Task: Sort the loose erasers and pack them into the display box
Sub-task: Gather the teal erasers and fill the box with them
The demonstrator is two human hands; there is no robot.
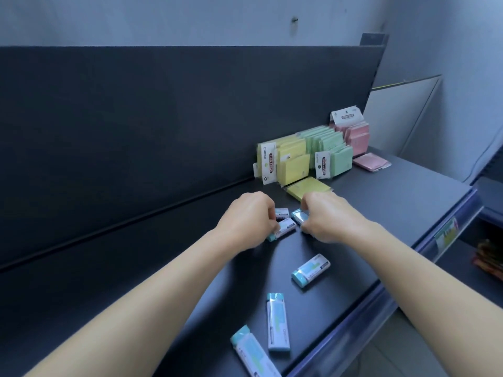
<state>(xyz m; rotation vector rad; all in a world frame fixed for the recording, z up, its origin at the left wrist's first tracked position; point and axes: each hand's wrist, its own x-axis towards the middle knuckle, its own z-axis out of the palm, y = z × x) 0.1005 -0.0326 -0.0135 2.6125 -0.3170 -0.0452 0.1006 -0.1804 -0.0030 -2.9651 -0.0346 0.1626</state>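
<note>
On the dark shelf [381, 213] at centre frame, your left hand [250, 219] curls its fingers over one end of a white-and-teal eraser [284, 228], pinching it. Your right hand [326, 217], just beside it, pinches a second eraser [298, 216] between curled fingers and thumb. A third eraser [281, 212] lies between the hands, partly hidden by your left fingers. Three more lie loose toward the lower centre, well apart from your hands: a fourth eraser [311, 270] tilted, a fifth eraser [277, 322] below it, and a sixth eraser [253, 352] cut by the bottom edge. Right of centre, yellow packs [288, 159], green packs [332, 148] and pink packs [356, 137] of sticky notes stand against the back panel [163, 118]. A flat yellow pack [307, 187] lies just behind your right hand.
</note>
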